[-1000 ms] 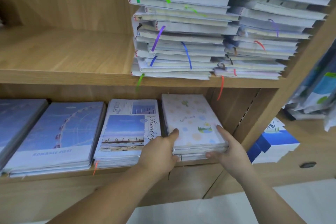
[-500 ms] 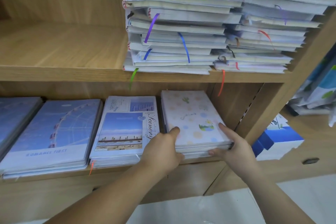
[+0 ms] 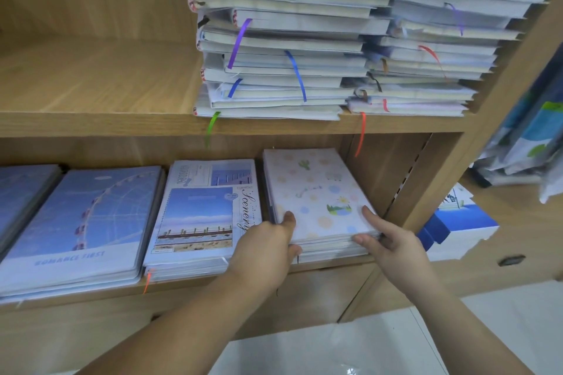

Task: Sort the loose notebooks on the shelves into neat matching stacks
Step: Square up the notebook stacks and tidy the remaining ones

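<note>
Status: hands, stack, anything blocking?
Left hand grips pastel stack at front-left corner. Right hand pinches front-right corner. Scenery stack close on left, shelf wall on right.

both hands, left hand (image 3: 264, 248) and right hand (image 3: 393, 243), grip the pastel notebook stack (image 3: 316, 192) on the lower shelf (image 3: 91, 292).

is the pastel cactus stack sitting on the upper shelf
No, the pastel cactus stack lies on the lower shelf, gripped by the left hand and right hand.

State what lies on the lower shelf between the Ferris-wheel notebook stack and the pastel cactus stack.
In the head view, one stack lies there: the Scenery notebooks, sky-photo cover facing up.
</note>
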A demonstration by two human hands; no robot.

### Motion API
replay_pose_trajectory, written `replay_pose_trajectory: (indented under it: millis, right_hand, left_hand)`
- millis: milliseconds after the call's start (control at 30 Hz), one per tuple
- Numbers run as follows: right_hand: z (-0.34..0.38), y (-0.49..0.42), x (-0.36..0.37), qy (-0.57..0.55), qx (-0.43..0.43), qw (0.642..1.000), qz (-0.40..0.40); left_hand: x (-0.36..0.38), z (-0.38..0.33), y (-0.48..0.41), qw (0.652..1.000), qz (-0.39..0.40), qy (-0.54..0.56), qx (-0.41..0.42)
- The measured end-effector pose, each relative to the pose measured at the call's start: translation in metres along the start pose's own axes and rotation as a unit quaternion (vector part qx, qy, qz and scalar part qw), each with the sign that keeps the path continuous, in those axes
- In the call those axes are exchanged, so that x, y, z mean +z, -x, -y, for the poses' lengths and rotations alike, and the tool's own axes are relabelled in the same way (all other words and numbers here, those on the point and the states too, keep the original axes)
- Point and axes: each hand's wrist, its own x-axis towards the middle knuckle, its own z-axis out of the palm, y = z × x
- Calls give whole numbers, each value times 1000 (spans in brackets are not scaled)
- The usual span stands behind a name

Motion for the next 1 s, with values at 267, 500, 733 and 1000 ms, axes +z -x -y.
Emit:
replay_pose_trajectory:
  millis: [267,500,733,1000]
  right_hand:
    - [69,28,-17,288,25,957,-29]
    - [151,79,80,142,-123,978,87]
    - [165,72,144,271,-87,952,113]
    - [159,56,160,324,-45,929,175]
  left_hand:
    - [-28,4,29,990,-18,139,-11]
    - [-61,62,80,990,-42,130,-29]
    - [-94,160,105,984,-55,101,-134]
    - [-81,188,101,985,-4,141,-99]
